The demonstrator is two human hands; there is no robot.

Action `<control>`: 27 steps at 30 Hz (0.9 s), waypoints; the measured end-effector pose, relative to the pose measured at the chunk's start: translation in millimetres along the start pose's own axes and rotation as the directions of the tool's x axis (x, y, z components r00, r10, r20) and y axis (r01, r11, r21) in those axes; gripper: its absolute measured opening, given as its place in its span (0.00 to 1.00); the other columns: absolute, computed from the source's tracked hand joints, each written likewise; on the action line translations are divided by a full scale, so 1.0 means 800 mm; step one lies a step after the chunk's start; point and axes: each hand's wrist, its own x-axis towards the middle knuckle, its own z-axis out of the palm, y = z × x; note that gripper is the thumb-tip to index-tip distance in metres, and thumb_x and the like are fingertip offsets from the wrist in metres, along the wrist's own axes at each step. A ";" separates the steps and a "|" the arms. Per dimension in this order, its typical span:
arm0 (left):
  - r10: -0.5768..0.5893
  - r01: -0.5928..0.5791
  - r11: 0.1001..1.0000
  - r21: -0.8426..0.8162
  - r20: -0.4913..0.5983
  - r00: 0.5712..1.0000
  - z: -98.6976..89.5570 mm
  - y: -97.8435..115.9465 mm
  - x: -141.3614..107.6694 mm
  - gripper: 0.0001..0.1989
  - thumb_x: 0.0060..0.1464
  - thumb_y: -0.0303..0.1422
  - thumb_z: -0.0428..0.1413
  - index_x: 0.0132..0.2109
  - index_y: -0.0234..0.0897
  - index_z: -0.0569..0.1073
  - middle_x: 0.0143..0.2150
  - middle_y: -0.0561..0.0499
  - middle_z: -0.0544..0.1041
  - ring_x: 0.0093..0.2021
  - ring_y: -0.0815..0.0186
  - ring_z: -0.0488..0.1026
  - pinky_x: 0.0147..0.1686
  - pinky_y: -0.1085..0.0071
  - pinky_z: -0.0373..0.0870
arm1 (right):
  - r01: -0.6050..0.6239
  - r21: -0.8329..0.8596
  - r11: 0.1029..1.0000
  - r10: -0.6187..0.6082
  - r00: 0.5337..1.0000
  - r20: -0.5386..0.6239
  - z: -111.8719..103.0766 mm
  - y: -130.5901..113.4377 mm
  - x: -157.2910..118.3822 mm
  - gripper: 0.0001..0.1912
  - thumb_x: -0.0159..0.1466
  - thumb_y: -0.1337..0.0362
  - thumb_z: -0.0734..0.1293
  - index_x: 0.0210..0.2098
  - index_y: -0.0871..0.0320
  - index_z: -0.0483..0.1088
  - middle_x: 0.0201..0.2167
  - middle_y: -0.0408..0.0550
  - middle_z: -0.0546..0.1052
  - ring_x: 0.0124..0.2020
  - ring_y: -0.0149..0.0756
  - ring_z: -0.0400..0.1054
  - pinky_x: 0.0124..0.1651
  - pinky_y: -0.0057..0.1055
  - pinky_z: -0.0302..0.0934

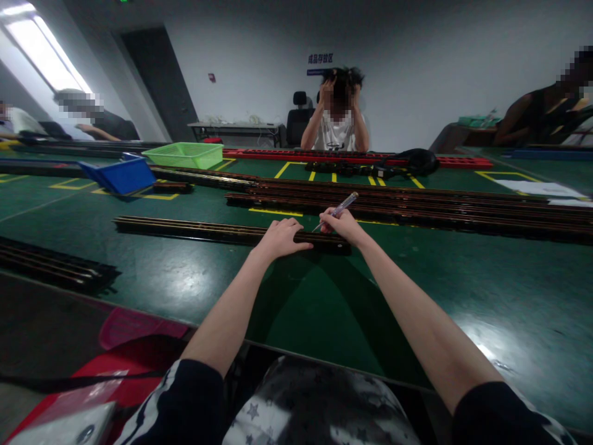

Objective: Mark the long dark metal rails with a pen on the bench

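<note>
A long, dark rail strip (204, 230) with thin brassy lines along it lies across the green table in front of me. My left hand (280, 238) is laid over it near its right end, fingers at the far side and thumb at the near side, pressing on it. My right hand (340, 224) pinches a pen-like tool (345, 203) with a clear barrel, held at a slant. Its thin tip points down and left, close above the strip between my hands; whether it touches cannot be made out.
Behind the strip lies a stack of similar long rails (417, 207). More rails (50, 262) sit at the left edge. A blue bin (118, 176) and a green basket (185, 154) stand back left. Black cable (419, 162) lies at the back. A person (336, 127) sits opposite.
</note>
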 end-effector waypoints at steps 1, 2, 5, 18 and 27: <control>0.009 -0.009 1.000 0.008 -0.008 1.000 0.002 0.002 0.001 0.30 0.56 0.54 0.49 0.52 0.33 0.71 0.54 0.42 0.72 0.53 0.53 0.68 0.51 0.58 0.63 | 0.004 0.001 1.000 -0.004 1.000 0.000 0.000 0.001 0.000 0.12 0.62 0.72 0.63 0.21 0.61 0.66 0.15 0.41 0.71 0.17 0.25 0.65 0.24 0.21 0.61; 0.013 -0.013 1.000 0.017 -0.010 1.000 0.004 0.003 0.001 0.31 0.56 0.55 0.48 0.52 0.32 0.72 0.53 0.41 0.72 0.52 0.53 0.69 0.50 0.58 0.63 | 0.007 0.002 1.000 -0.007 1.000 0.002 0.000 0.001 0.001 0.12 0.62 0.72 0.63 0.21 0.61 0.66 0.15 0.41 0.71 0.17 0.25 0.65 0.24 0.21 0.61; 0.002 -0.001 0.999 0.051 -0.016 1.000 0.008 0.004 0.001 0.31 0.57 0.55 0.46 0.50 0.32 0.72 0.51 0.41 0.73 0.51 0.54 0.69 0.48 0.59 0.64 | 0.009 0.000 1.000 -0.009 1.000 0.002 0.000 0.001 0.001 0.12 0.62 0.72 0.63 0.21 0.61 0.66 0.15 0.41 0.71 0.17 0.25 0.65 0.24 0.21 0.61; -0.030 0.030 0.999 0.041 -0.015 0.999 0.007 0.007 0.003 0.30 0.58 0.54 0.45 0.49 0.32 0.72 0.50 0.41 0.73 0.50 0.53 0.70 0.48 0.59 0.65 | 0.009 -0.034 0.999 -0.009 1.000 -0.005 -0.001 -0.001 -0.001 0.11 0.62 0.70 0.64 0.22 0.60 0.66 0.15 0.42 0.72 0.18 0.26 0.66 0.25 0.22 0.62; -0.034 0.034 0.999 0.017 0.009 0.999 0.004 0.005 0.004 0.30 0.57 0.54 0.47 0.51 0.31 0.71 0.51 0.40 0.72 0.51 0.52 0.69 0.49 0.58 0.65 | -0.002 -0.037 0.999 0.002 1.000 -0.020 -0.003 -0.002 -0.001 0.12 0.62 0.71 0.63 0.22 0.60 0.66 0.16 0.43 0.72 0.18 0.26 0.66 0.26 0.22 0.65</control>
